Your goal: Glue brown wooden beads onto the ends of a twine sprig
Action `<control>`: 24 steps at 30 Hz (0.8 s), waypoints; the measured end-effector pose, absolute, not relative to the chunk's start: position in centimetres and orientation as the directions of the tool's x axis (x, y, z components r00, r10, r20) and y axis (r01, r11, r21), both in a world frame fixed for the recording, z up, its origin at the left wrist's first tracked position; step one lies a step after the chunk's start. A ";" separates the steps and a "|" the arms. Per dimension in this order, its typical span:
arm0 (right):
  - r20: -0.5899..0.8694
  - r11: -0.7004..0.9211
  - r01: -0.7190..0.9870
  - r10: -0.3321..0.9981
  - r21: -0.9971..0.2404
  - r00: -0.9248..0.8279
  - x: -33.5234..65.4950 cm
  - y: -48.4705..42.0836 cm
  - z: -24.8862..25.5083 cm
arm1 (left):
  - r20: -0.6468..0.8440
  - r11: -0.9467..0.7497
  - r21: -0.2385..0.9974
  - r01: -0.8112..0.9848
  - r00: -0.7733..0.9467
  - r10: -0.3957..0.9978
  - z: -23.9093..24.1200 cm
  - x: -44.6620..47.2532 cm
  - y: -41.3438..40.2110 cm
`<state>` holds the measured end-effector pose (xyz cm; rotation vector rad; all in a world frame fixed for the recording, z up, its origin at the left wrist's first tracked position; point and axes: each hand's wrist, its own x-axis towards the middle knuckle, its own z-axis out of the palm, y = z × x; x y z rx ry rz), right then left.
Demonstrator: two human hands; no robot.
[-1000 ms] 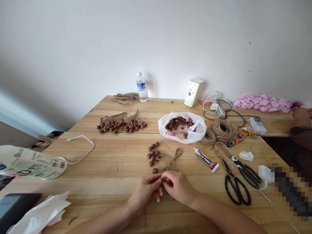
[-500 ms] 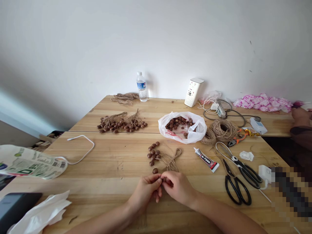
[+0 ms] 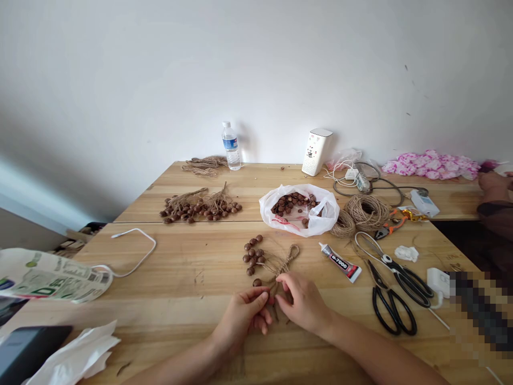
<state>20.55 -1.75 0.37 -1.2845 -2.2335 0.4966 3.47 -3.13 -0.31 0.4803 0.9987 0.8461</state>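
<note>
- Left hand [image 3: 245,312] rested on the wooden table [image 3: 180,272], thumb and forefinger pinched narrow on something small and dark between the tips; it looked like a nut on a strand of jute twine, but it was too small to be sure.
- Right hand [image 3: 301,302] lay just beside the left, fingertips nearly touching it, fingers curled in and pinching the same strand; what sat under the fingers was hidden.
- Just beyond the fingertips lay the twine bundle [image 3: 280,263], looped at its far end, with a cluster of brown nuts [image 3: 252,254] on its left side. One loose nut [image 3: 257,282] sat near the left thumb.
- Judged step: fixing a nut to the end of a twine strand, both hands working at the one point.
- Judged next move: calls for a firm pinch on the strand and small, close finger work so the nut does not slip off.
- Right of the right hand: glue tube [image 3: 340,262], then black scissors [image 3: 390,299], well apart from the fingers.
- Farther beyond the fingers: white plastic bag of nuts [image 3: 298,208], a twine coil [image 3: 364,211], finished nut bunches [image 3: 200,206].
- Another person's hand [image 3: 492,182] at the far right edge.
</note>
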 end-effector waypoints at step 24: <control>0.305 0.282 0.461 0.952 -0.842 -0.026 21.3 0.1 -1.1 | -0.480 0.618 0.596 -0.512 0.390 0.786 -0.1 2.4 -3.1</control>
